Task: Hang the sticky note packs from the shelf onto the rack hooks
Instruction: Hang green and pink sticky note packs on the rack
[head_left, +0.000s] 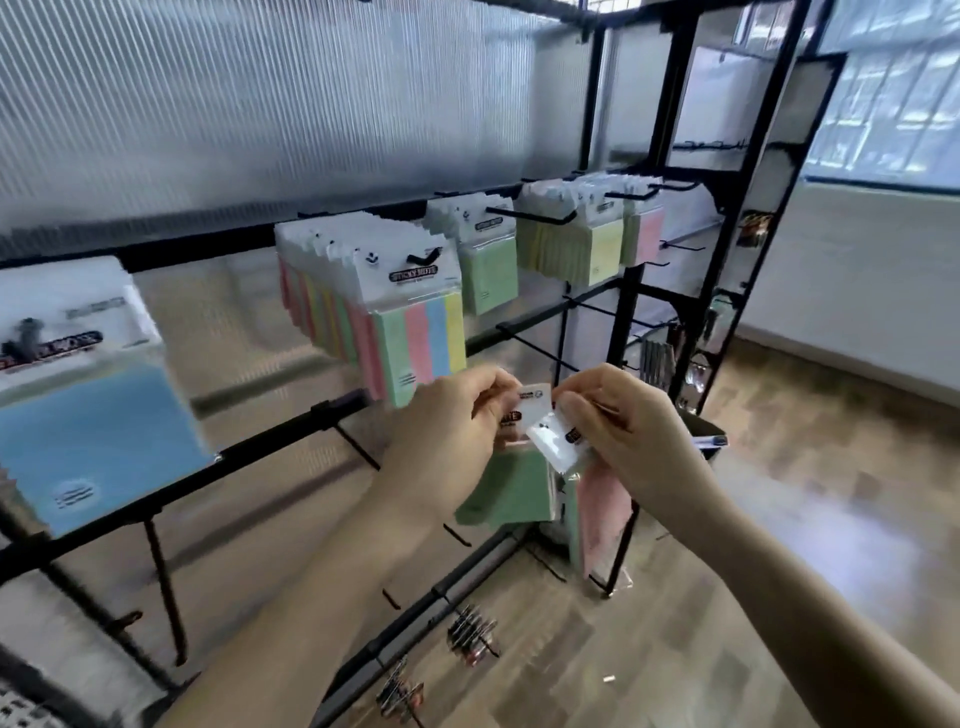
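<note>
My left hand (447, 421) pinches the white header of a green sticky note pack (506, 491) in front of the black rack (291, 431). My right hand (623, 441) pinches the header of a pink sticky note pack (602, 499), which hangs tilted beside the green one. The two packs overlap between my hands. Several multicolour packs (415, 343) hang on a hook just above. An empty hook (535, 345) juts out right above my hands. More green packs (488, 270), yellow packs (597, 249) and pink packs (647, 236) hang further right.
A large blue pack (98, 447) hangs at the left. Bare hooks (358, 447) stick out of the lower bars. Small clip-like items (472, 634) hang low on the rack. A second black rack (737, 208) stands at the right, on a wooden floor (831, 519).
</note>
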